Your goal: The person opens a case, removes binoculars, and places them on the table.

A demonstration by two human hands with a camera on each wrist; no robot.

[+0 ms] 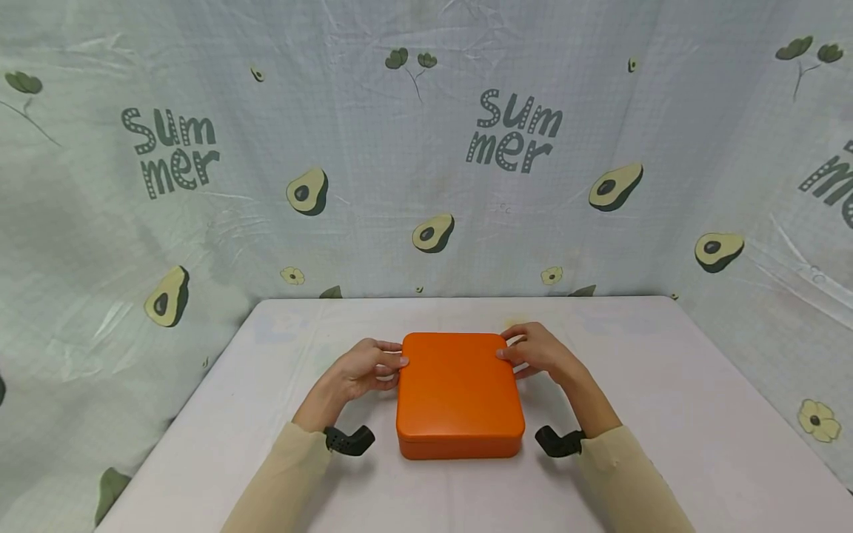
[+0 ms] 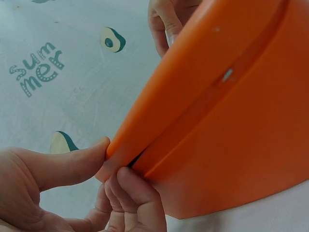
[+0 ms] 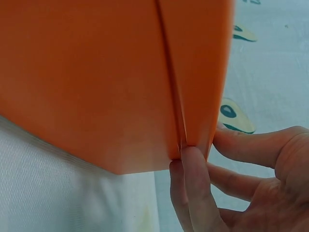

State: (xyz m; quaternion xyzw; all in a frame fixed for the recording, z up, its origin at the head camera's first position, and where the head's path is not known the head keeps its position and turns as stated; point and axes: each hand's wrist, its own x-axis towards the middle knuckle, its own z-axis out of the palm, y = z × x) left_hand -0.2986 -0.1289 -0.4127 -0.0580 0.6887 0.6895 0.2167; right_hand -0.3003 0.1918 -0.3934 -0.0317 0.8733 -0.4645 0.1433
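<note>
On the orange lid (image 1: 460, 385), both hands (image 1: 363, 368) (image 1: 538, 351) in narrow pinches

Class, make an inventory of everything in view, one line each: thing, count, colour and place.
Square box: 1, orange, on the table
Lid: 1, orange, on top of the box
Table: 1, whitish, beneath the box
Printed backdrop cloth: 1, pale grey-green with "summer" lettering, avocados and flowers, behind and beside the table
Wrist devices: 2, black, one at each wrist
Sleeves: 2, beige, on the forearms
Left hand: 1, bare, gripping the lid's left edge
Right hand: 1, bare, gripping its right edge
</note>
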